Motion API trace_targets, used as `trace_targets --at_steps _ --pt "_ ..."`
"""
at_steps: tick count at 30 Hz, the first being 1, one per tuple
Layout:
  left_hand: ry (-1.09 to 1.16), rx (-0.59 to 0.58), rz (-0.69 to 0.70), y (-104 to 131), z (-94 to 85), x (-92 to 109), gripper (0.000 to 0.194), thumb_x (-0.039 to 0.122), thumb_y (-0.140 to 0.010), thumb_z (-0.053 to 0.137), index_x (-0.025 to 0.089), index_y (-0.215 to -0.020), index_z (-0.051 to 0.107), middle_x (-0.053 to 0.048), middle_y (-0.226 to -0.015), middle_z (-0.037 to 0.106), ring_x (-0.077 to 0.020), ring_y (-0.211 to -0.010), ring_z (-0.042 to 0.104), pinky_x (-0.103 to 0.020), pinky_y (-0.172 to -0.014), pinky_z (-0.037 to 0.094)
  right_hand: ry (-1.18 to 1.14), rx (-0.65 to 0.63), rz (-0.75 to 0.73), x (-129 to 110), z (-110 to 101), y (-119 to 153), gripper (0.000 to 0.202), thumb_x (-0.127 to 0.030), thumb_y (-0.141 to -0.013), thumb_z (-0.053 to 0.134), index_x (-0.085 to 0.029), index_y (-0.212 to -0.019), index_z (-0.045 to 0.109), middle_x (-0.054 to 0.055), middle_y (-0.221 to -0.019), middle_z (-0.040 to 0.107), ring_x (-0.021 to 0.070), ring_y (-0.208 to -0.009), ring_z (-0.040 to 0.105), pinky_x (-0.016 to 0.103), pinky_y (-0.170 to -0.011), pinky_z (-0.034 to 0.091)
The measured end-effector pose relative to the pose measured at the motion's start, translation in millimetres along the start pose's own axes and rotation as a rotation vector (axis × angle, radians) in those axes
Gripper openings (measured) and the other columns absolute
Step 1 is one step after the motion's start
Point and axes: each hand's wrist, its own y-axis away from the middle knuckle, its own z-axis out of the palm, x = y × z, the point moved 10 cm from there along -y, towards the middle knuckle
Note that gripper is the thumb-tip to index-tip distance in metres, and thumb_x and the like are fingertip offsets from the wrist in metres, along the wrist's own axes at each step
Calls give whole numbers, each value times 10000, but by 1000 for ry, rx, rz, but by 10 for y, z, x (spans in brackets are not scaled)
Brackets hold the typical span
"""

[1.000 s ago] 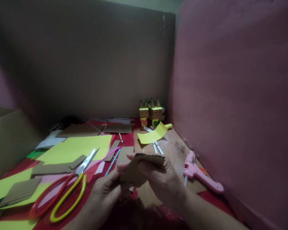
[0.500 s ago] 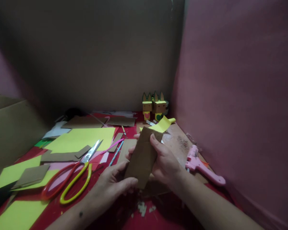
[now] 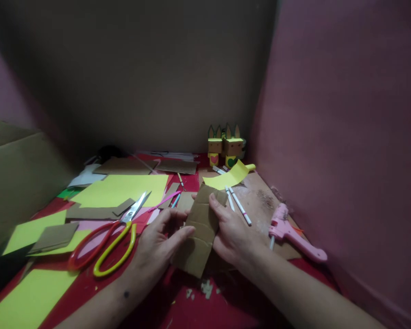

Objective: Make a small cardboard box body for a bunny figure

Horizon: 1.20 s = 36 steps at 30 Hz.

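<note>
A brown strip of cardboard is held between my two hands, tilted, with several creases running across its face. My left hand grips its lower left edge, thumb on top and fingers partly hidden beneath. On the right edge, my right hand clasps it with the thumb pressed near the top. Left of my left hand lie large scissors with one red and one yellow handle, blades apart. White markers rest on a cardboard board beyond my right hand.
A pink glue gun lies at the right, near the pink wall. Two cardboard figures with pointed ears stand at the back. Yellow paper sheets spread over the left of the red table, and a cardboard box stands far left.
The cardboard strip now shows creases where its face looked smooth, and its lower end sits further down and left. My left thumb has moved up its edge. The whole view has shifted slightly.
</note>
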Motion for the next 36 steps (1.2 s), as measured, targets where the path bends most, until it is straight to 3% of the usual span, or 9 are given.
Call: trace_targets --at_steps 3,12,20,25,30,36 --pt "-18 10 -38 -7 0 -32 334 448 -674 726 199 -870 621 -25 -795 671 -210 -742 609 -320 -653 525 7 -26 -6 51 2 -8 303 -368 -986 511 -147 -1022 715 94 -785 769 249 -820 740 432 -800 608" --pt "-159 106 107 49 -120 103 243 422 -699 739 212 -747 625 11 -729 632 -158 -644 551 -254 -570 448 30 -128 -11 135 74 27 262 -401 -841 719 -147 -905 719 96 -801 769 266 -880 731 431 -825 603" --pt "-54 -28 -100 -14 -62 -66 327 481 -667 755 181 -750 655 30 -616 567 -143 -603 512 -238 -557 417 69 -107 10 150 -11 10 307 -412 -804 757 -161 -972 705 85 -844 773 265 -880 733 435 -804 606" --pt "72 -97 -191 -31 -32 -127 364 442 -635 823 164 -623 588 32 -615 574 -103 -579 488 -200 -541 398 86 -84 107 219 -32 11 312 -424 -821 740 -141 -948 701 104 -840 774 278 -885 735 458 -817 602" --pt "255 -56 -275 -54 -167 -195 409 422 -597 898 171 -635 577 47 -584 576 -83 -518 489 -179 -496 404 58 -62 101 155 -3 6 188 -278 -932 596 -131 -983 702 102 -860 779 239 -867 732 417 -829 596" --pt "313 -43 -297 -115 -324 -262 372 381 -589 922 172 -661 623 22 -629 636 -110 -573 580 -194 -538 483 183 -96 10 44 -36 -25 169 -228 -839 684 -150 -985 718 57 -814 770 166 -663 695 292 -631 570"
